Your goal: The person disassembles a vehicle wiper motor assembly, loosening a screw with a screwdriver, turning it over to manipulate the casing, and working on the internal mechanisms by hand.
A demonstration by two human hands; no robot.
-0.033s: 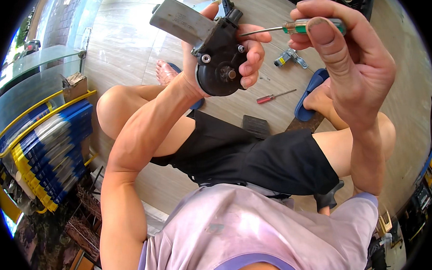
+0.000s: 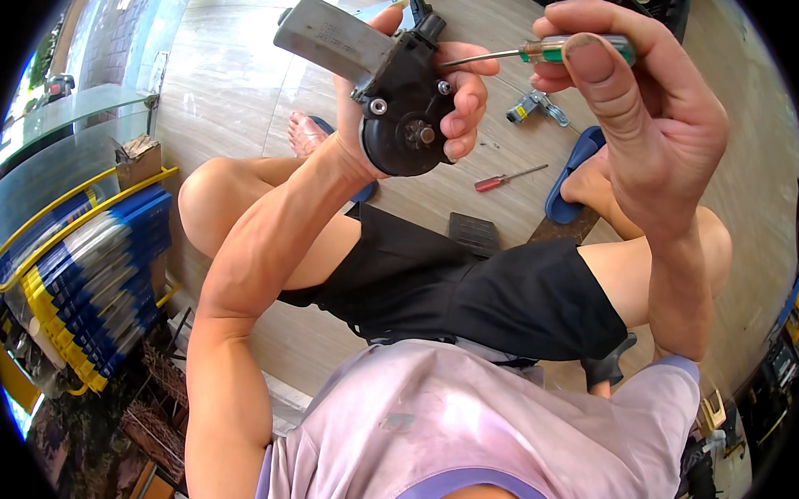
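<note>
Left hand (image 2: 411,106) wrapped around a small electric motor (image 2: 393,98), fingers (image 2: 465,113) curled over the right side of its black round gear housing, thumb behind near the top; closed firmly on it. Grey metal can of the motor slanting up and away to the left of those fingers, a black connector stub sticking out just above them. Two bright bolt heads and a central shaft stub on the black face, just left of the fingertips.

Right hand (image 2: 634,105) pinched shut on a screwdriver (image 2: 533,52) with a clear handle banded green and orange; thumb laid flat along the near side, fingers (image 2: 576,14) folded over the top. Thin steel shank running left from that grip, tip meeting the motor housing right at the left fingertips.

Below and beyond the hands, on the pale tiled floor: a small red-handled screwdriver (image 2: 508,179) just under the left fingers, a little metal part (image 2: 531,108) between the two hands, a dark ribbed pad (image 2: 475,233) lower down. Blue sandal (image 2: 575,175) on a foot beneath the right wrist. Further out, bare knees and black shorts (image 2: 473,291), a lilac shirt at the bottom edge. Far left of the left forearm, a yellow wire rack (image 2: 88,272) stacked with blue-packaged long items, a glass sheet above it
</note>
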